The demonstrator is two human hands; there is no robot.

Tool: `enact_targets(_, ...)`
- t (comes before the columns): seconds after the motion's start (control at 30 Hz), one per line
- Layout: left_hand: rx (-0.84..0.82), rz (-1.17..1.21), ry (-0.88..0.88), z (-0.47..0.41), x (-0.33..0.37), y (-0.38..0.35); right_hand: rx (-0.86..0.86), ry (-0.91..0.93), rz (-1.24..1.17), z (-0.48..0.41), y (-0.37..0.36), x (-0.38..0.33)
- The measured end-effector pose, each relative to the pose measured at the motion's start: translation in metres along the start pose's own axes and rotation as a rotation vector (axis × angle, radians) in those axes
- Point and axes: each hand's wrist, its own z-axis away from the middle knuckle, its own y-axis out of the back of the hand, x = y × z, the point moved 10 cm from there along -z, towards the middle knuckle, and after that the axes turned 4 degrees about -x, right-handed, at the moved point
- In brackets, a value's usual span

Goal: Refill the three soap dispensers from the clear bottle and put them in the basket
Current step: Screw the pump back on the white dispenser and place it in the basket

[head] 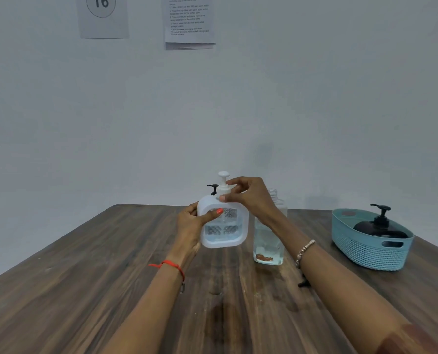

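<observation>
Here our left hand (189,226) grips the dispenser (223,233); our right hand (248,198) pinches its pump (223,178), half-hiding the bottle (267,244); basket (366,254) at right.

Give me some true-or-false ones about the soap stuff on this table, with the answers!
1. The left hand grips the white dispenser. True.
2. The basket is red. False: it is blue.
3. A black dispenser stands in the basket. True.
4. The clear bottle has its cap on. False: its threaded neck is bare.
5. The right hand lies flat on the table. False: it pinches the white dispenser's pump.
</observation>
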Motion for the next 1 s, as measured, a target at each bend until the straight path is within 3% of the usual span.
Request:
enact_targets(0.13,0.014,0.02,0.014,-0.002,-0.004,0.004,0.049,0.001,-0.086,0.002,0.007,0.002)
enact_targets(0.4,-0.003,-0.003,0.004,0.0,-0.001,0.003,-0.047,-0.034,-0.151,0.001,-0.002,0.008)
enact_targets(0.77,-0.06,0.024,0.014,-0.001,-0.001,0.001,-0.097,-0.078,-0.159,-0.002,-0.001,0.012)
enact_targets(0.93,-0.117,0.012,0.056,0.0,-0.005,-0.005,-0.238,-0.087,-0.171,0.0,-0.017,0.009)
enact_targets(1.0,-0.12,-0.022,0.056,-0.001,-0.007,-0.005,-0.178,-0.062,-0.087,-0.001,-0.016,0.003)
